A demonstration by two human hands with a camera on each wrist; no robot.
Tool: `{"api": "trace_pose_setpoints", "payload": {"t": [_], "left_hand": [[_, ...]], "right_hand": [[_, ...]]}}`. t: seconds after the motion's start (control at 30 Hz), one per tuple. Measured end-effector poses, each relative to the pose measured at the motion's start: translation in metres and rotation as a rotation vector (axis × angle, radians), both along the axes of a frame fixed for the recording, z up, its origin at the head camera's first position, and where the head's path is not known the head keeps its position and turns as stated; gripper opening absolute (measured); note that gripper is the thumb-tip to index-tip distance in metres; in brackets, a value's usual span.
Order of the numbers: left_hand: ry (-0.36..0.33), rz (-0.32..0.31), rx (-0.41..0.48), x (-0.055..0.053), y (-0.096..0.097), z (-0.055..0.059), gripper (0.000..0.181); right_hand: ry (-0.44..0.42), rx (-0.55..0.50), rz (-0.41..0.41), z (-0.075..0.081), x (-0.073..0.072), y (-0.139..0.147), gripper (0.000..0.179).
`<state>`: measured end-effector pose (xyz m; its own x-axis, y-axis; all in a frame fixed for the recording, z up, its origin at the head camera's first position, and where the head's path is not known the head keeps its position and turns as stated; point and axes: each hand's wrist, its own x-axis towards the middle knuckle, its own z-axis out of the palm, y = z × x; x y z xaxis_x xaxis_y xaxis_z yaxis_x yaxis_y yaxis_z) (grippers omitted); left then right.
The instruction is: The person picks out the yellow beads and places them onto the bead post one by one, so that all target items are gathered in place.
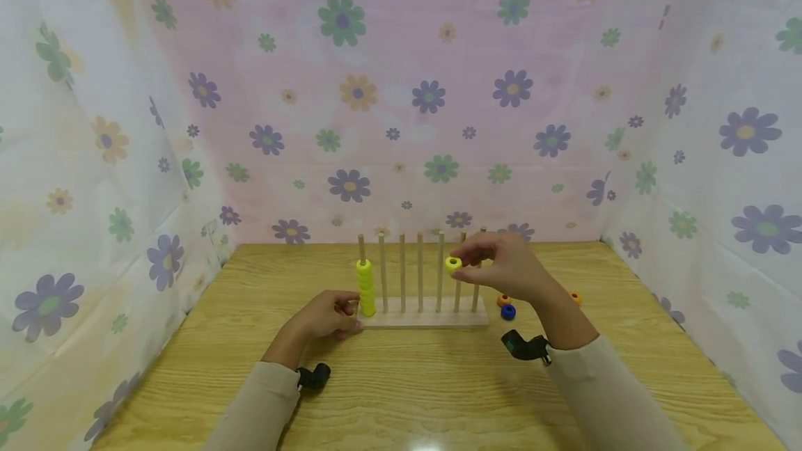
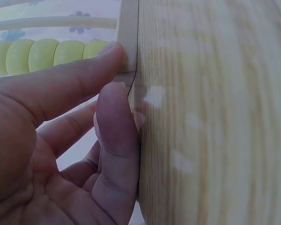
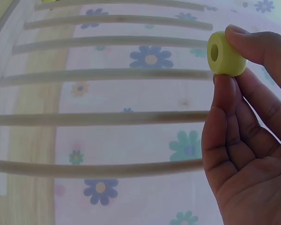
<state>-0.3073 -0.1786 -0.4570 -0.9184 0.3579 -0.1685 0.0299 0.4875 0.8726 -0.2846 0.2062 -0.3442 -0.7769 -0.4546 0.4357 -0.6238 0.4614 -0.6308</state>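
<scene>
A wooden peg rack (image 1: 422, 321), a row of upright pegs on a flat base, stands on the table. Several yellow beads (image 1: 365, 289) are stacked on its leftmost peg. My left hand (image 1: 326, 315) holds the left end of the base, thumb at the front corner; the wrist view shows its fingertips (image 2: 114, 54) right at the base edge. Raised near the pegs' tops, toward the right, my right hand (image 1: 504, 266) pinches one yellow bead (image 3: 227, 55) between thumb and fingertips. The bead's hole faces up in the head view.
On the table (image 1: 401, 381) right of the rack lie an orange bead (image 1: 503, 300), a blue bead (image 1: 508, 312) and, beyond the right wrist, another orange bead (image 1: 576, 297). Flower-print cloth (image 1: 401, 89) encloses the back and both sides.
</scene>
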Motion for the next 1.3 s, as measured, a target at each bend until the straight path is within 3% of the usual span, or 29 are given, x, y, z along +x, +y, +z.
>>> {"api": "trace_pose_setpoints", "payload": {"t": [0.33,0.93,1.3], "left_hand": [[-0.006,0.002,-0.002,0.000,0.000,-0.001,0.076],[-0.003,0.006,-0.033,0.001,0.002,0.000,0.070],[0.019,-0.033,-0.018,0.000,0.001,-0.003,0.055]], "right_hand": [[0.023,-0.017,0.034,0.015,0.004,-0.018,0.025],[0.044,-0.043,0.038,0.043,-0.002,-0.050,0.024],[0.081,-0.034,0.045,0.052,-0.009,-0.068,0.025]]}}
